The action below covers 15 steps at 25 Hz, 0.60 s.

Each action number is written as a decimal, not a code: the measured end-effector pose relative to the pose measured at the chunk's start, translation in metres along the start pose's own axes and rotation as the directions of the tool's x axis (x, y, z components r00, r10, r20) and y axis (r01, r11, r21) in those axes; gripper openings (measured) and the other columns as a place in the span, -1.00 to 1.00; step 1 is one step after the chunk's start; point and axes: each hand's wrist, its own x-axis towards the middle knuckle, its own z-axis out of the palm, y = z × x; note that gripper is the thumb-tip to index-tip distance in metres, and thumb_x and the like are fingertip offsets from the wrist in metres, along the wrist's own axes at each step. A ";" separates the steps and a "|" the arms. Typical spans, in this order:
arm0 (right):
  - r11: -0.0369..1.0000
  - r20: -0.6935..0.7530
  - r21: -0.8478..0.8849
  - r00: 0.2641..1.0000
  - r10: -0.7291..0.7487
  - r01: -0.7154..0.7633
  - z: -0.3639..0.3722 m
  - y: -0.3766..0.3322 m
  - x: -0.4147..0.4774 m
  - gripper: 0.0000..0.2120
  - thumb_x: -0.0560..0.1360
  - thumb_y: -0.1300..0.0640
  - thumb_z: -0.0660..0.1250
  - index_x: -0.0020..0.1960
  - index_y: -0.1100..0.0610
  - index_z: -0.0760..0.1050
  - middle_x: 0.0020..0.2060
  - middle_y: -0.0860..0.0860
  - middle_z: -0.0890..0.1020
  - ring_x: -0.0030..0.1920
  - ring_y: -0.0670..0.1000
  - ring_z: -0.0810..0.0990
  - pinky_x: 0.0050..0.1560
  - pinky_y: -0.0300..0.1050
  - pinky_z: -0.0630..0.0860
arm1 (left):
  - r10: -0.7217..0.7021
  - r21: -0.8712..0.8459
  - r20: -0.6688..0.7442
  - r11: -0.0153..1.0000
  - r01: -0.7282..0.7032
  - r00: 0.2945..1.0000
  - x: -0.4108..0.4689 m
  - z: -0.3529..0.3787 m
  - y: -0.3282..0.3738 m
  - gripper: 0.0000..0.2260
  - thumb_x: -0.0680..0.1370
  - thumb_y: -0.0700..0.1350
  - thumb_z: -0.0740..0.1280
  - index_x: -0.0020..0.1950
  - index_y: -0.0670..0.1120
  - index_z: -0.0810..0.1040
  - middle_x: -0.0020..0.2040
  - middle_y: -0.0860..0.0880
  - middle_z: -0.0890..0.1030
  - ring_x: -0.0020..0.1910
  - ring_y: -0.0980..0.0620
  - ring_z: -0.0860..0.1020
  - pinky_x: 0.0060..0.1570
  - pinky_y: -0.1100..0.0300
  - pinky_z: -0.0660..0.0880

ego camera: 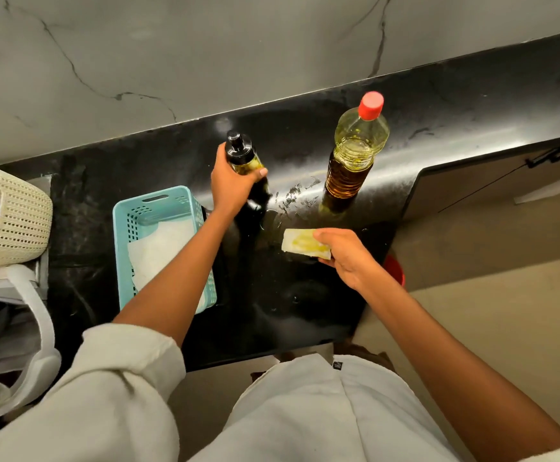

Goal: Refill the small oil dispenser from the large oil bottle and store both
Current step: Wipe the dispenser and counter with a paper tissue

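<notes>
The small oil dispenser [242,154], glass with a black pump top, stands upright on the black counter [305,311]. My left hand [233,185] grips it round its body. To its right the large oil bottle [355,151] stands upright with its red cap on, partly full of yellow oil. My right hand [347,256] pinches a folded paper towel [303,242], stained yellow with oil, just above the counter in front of the large bottle. Oily smears [293,195] shine on the counter between the two bottles.
A teal plastic basket [128,215] with white paper in it sits left of my left arm. A cream woven basket [15,216] stands at the far left edge, a grey-white object below it. A red thing [396,269] shows beyond the counter's right edge. Marble wall behind.
</notes>
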 end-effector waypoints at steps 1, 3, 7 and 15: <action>1.000 -0.020 0.002 1.000 -0.020 0.020 -0.007 0.005 -0.008 -0.81 0.68 0.20 0.34 0.26 0.17 0.63 0.20 0.12 0.69 0.22 0.11 0.66 0.02 -0.09 0.58 | -0.003 0.009 0.011 1.000 0.003 1.000 0.007 0.003 -0.003 -0.35 0.39 -0.14 0.67 0.42 -0.07 0.49 0.29 0.04 0.64 0.29 0.03 0.59 0.39 0.07 0.51; 0.998 -0.037 0.000 0.997 -0.063 0.063 -0.020 0.013 -0.026 -0.82 0.68 0.24 0.32 0.22 0.18 0.67 0.12 0.11 0.72 0.15 0.08 0.69 -0.03 -0.15 0.57 | 0.001 0.024 0.031 1.000 -0.001 1.000 0.016 0.009 -0.011 -0.32 0.39 -0.12 0.68 0.44 -0.07 0.48 0.32 0.01 0.65 0.32 0.00 0.60 0.41 0.02 0.51; 0.991 -0.093 -0.051 0.988 -0.127 0.123 -0.039 0.023 -0.048 -0.85 0.67 0.26 0.35 0.11 0.12 0.69 0.05 0.04 0.74 0.06 -0.01 0.71 -0.07 -0.22 0.61 | 0.006 0.032 0.053 0.999 -0.008 0.999 0.026 0.018 -0.019 -0.29 0.39 -0.11 0.68 0.48 -0.07 0.46 0.35 -0.01 0.63 0.35 -0.02 0.58 0.39 0.08 0.50; 0.989 -0.144 -0.067 0.979 -0.143 0.135 -0.048 0.028 -0.048 -0.89 0.64 0.26 0.39 0.14 0.14 0.65 0.03 0.01 0.74 0.01 -0.07 0.73 -0.26 -0.34 0.57 | 0.010 0.051 0.075 0.999 -0.014 0.997 0.031 0.020 -0.022 -0.27 0.40 -0.14 0.68 0.49 -0.07 0.43 0.38 -0.01 0.61 0.32 0.05 0.55 0.34 0.17 0.47</action>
